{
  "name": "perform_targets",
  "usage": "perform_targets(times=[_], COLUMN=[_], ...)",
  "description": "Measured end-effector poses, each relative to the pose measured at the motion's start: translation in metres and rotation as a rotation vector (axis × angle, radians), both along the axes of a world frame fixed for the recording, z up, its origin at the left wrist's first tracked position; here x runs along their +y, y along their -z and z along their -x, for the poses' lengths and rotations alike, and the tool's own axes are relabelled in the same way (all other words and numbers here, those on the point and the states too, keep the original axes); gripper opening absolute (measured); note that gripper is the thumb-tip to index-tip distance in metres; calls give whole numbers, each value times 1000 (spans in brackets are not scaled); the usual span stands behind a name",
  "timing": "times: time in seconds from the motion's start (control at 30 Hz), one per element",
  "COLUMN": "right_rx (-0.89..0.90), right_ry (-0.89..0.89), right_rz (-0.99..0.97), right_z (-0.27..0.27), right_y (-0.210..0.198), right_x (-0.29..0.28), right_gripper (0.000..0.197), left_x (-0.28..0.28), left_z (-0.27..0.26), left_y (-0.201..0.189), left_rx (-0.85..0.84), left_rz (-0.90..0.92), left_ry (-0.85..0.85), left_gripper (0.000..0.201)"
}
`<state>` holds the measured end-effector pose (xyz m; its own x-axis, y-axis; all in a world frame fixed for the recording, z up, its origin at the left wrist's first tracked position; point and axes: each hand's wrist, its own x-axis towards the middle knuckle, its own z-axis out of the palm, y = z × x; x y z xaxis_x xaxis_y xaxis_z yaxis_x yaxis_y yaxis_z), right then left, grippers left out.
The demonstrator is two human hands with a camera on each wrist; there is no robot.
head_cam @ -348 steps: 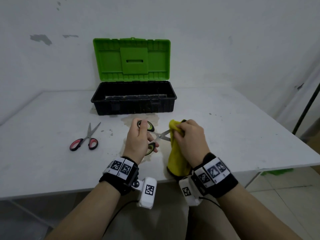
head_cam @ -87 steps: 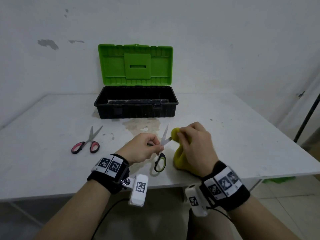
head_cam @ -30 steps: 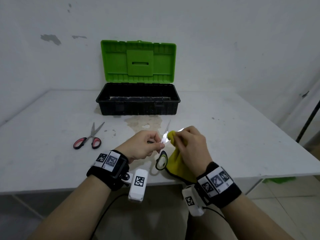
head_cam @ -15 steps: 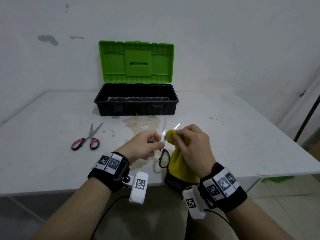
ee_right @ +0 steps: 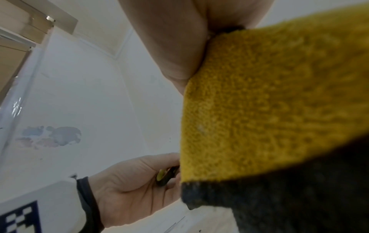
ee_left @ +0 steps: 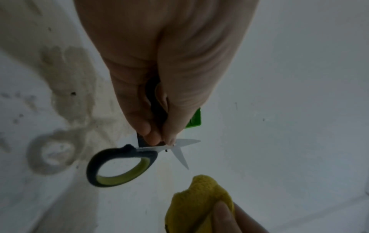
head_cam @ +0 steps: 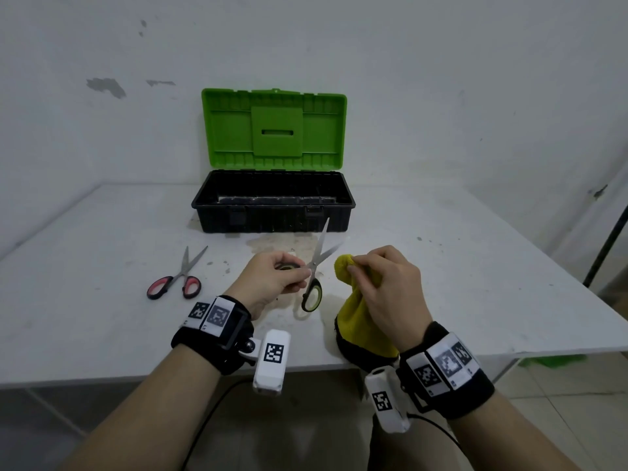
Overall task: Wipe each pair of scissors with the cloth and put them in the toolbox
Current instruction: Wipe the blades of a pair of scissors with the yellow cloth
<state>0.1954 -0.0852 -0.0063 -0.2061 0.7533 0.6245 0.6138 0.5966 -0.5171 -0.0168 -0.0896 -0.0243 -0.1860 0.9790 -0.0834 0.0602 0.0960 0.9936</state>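
My left hand (head_cam: 275, 280) pinches one handle of the green-handled scissors (head_cam: 314, 270) near the pivot; their blades are spread and point away, toward the toolbox. The other handle loop (ee_left: 119, 167) hangs free below my fingers. My right hand (head_cam: 384, 283) grips the yellow cloth (head_cam: 360, 321), bunched at its top, just right of the blades and apart from them. The cloth (ee_right: 269, 102) fills the right wrist view. A second pair, the red-handled scissors (head_cam: 176, 280), lies flat on the table to the left. The black toolbox (head_cam: 273, 212) stands with its green lid (head_cam: 273, 130) up behind.
The white table (head_cam: 475, 283) has a brownish stain between my hands and the toolbox. A white wall rises close behind the toolbox. A dark pole (head_cam: 605, 246) stands off the table's right edge.
The cloth has come off the blades and sits a little to their right. The scissors' blades now show bare and spread. The red scissors and toolbox have not moved.
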Motion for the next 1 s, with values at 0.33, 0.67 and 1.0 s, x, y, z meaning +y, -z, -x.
perform_targets(times=[0.33,0.67,1.0], right_rx=[8,-4,28], right_ry=[3,-20,-39], right_rz=[-4,-2,9], right_z=[1,7,7], right_y=[-4,-4,1], right_x=[0,-2,-2], right_gripper=[12,13,11], left_x=[1,-7,-7], left_z=[1,-6,-9], left_y=[-2,-6,-4], left_rx=[-92,-188,-274], left_rz=[-15,-26,32], left_ry=[-68,-11,59], left_gripper=[22,12,12])
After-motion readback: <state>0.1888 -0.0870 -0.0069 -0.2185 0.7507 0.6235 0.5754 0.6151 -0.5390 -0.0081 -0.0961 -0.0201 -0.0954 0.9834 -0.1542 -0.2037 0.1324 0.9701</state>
